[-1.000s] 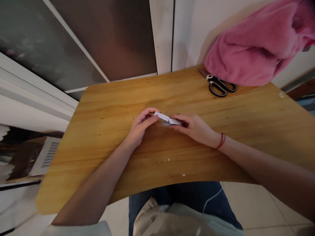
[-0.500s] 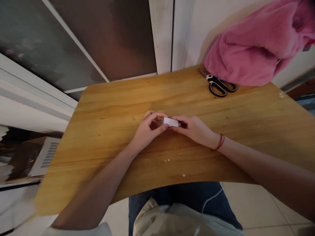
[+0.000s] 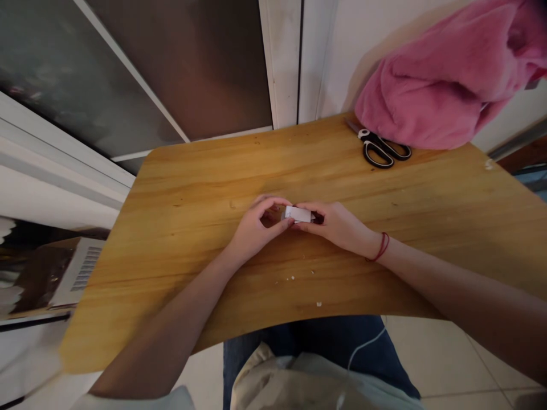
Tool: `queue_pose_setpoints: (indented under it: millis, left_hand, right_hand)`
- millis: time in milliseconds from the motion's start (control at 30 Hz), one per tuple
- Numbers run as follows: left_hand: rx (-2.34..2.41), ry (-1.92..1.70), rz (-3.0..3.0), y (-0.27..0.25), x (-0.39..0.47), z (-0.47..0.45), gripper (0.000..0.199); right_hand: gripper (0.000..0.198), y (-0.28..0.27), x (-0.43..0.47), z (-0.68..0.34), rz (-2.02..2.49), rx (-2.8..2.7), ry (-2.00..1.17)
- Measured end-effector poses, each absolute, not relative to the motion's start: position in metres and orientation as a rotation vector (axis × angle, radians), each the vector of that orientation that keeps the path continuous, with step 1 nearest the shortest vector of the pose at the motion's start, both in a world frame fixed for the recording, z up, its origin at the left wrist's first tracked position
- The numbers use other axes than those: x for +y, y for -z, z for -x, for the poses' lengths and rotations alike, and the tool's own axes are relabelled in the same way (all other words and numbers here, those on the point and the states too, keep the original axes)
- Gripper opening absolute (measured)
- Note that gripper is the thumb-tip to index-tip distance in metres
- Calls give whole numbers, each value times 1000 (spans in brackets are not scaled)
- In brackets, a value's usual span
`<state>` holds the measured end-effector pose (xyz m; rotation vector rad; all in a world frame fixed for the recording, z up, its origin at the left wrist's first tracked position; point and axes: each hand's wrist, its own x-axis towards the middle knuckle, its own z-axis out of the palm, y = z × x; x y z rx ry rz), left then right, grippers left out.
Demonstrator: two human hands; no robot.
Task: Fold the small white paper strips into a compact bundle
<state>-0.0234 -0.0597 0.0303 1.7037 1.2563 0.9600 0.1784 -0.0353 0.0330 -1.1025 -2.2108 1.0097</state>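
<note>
Between my two hands is a small white box-shaped piece [image 3: 298, 214], perhaps folded paper; its exact kind is too small to make out. My left hand [image 3: 256, 224] pinches its left end between thumb and fingers. From the other side, my right hand [image 3: 337, 222] grips the right end, with a red string band around that wrist. Both hands rest low over the wooden table [image 3: 205, 188]. The underside of the white piece is hidden by my fingers.
Black-handled scissors [image 3: 378, 152] lie at the back right, beside a pink plush cloth [image 3: 436, 85]. Tiny white scraps [image 3: 318, 304] are scattered near the table's front edge. A cardboard box [image 3: 79, 272] stands left of the table, and a glass-panelled door [image 3: 183, 62] is behind it.
The white piece has shifted very slightly right and down, tilting a little in my fingers. Both hands keep their hold, and everything else stays in place.
</note>
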Motion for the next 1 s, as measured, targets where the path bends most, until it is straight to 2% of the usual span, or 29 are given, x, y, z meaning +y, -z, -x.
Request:
queue_pose_setpoints:
  millis: [267,467,600,800,1000]
  left_hand:
    - [1190,-911,-1560,-31,-61,22,26]
    - [976,-953,-1182,-32,-58,20,37]
    - [987,-933,-1022,-33,-58,18,33]
    - [1018,-876,-1084,-32,-60,16,38]
    - [1029,-981,-1153,-26,-58,15,34]
  right_hand:
    - [31,-34,-34,-178,1123,-2203,-1054]
    - [31,-37,-36,-176,1106,-2163,-1066]
    - [31,-35,-37,-176,1106,-2147,-1002]
    - [33,-31,-38,-176,1074,-2146,-973]
    - [35,-30,-39,-173,1012,-2106,-1017]
